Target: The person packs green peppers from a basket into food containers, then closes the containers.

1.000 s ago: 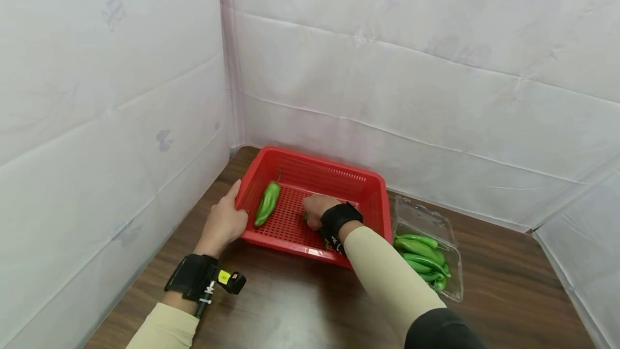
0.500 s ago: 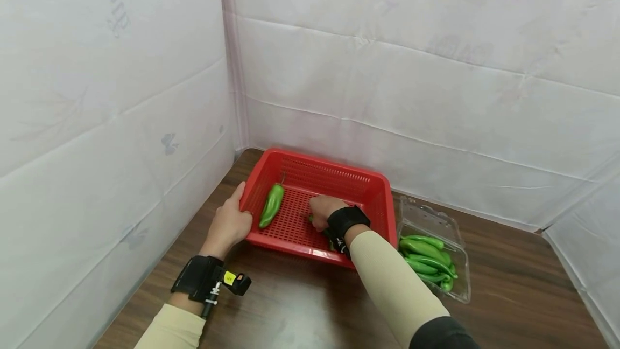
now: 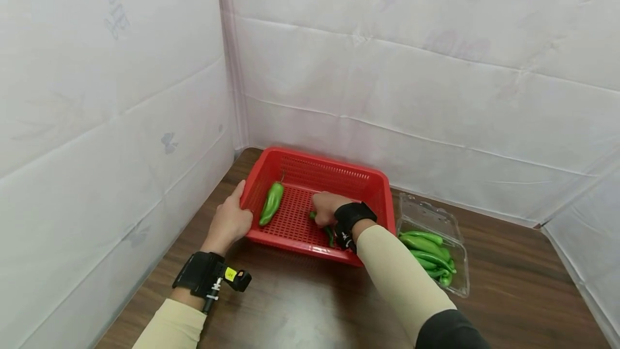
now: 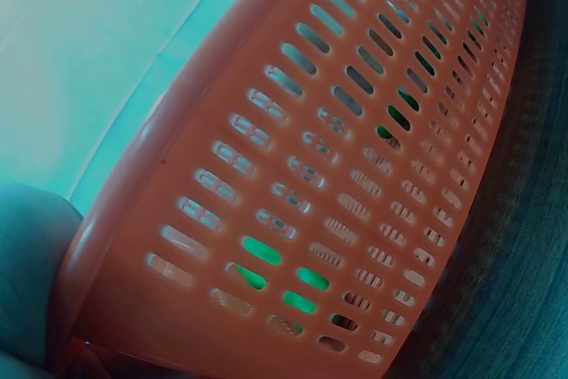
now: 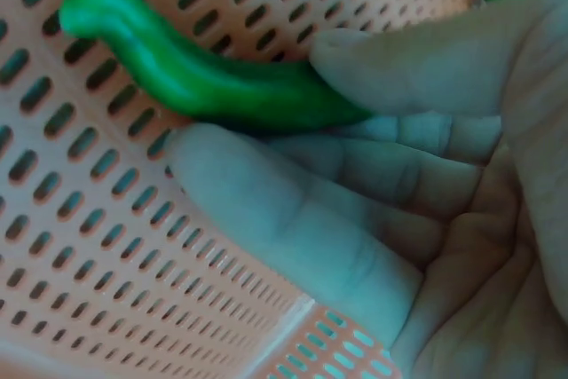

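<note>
The right hand (image 3: 328,208) pinches a thin curved green pepper (image 5: 204,77) on the floor of the red perforated plastic basket (image 3: 315,168). The left hand (image 3: 231,218) rests flat on the basket's left wall. Better to lay the pepper down flat, apart from the thick green pepper (image 3: 271,203) near that wall.

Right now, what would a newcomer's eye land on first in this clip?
The red basket on the dark wooden table, near the corner of the white walls. The left hand rests on its left rim; inside, the right hand holds a slim green pepper, with a fatter green pepper lying alongside. A clear clamshell box of more peppers sits right of the basket.
</note>
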### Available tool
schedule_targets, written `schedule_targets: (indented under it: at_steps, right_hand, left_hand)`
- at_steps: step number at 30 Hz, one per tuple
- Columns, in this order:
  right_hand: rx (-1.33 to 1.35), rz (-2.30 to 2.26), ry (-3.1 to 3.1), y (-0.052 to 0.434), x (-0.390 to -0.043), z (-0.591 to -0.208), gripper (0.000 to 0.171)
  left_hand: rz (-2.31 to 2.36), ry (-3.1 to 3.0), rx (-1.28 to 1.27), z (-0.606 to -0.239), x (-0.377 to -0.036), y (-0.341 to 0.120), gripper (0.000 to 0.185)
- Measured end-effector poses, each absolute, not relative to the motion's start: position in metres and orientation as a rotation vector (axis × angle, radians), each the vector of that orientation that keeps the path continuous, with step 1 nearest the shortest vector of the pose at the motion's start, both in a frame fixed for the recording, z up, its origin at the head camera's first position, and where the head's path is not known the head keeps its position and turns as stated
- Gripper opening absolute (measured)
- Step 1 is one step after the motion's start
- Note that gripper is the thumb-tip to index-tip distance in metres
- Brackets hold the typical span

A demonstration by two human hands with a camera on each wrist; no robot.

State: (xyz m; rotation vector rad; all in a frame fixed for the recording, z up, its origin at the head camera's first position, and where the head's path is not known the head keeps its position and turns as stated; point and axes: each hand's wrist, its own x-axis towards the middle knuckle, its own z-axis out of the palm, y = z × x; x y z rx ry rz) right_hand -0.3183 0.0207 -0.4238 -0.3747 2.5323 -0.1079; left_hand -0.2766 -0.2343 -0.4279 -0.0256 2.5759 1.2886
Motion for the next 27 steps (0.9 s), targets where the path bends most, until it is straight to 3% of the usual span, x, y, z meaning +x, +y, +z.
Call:
schedule_targets:
  at_steps: [7, 18, 24, 27]
  right_hand:
    - [-0.323, -0.142, 2.522, 0.03, -0.32, -0.41, 0.033]
    - [-0.308, -0.299, 2.496, 0.061, -0.3, -0.358, 0.038]
    - [-0.309, -0.443, 2.54, 0.106, -0.277, -0.324, 0.025]
    - [-0.259, -0.514, 2.566, 0.134, -0.263, -0.312, 0.011]
  left_hand:
    - [1.278, 2.564, -0.027, -0.429, -0.278, -0.235, 0.081]
    - [1.258, 2.541, 0.01, -0.428, -0.285, -0.235, 0.083]
    - [1.236, 2.561, 0.054, -0.423, -0.287, -0.238, 0.083]
    - [1.231, 2.57, 0.065, -0.421, -0.287, -0.242, 0.083]
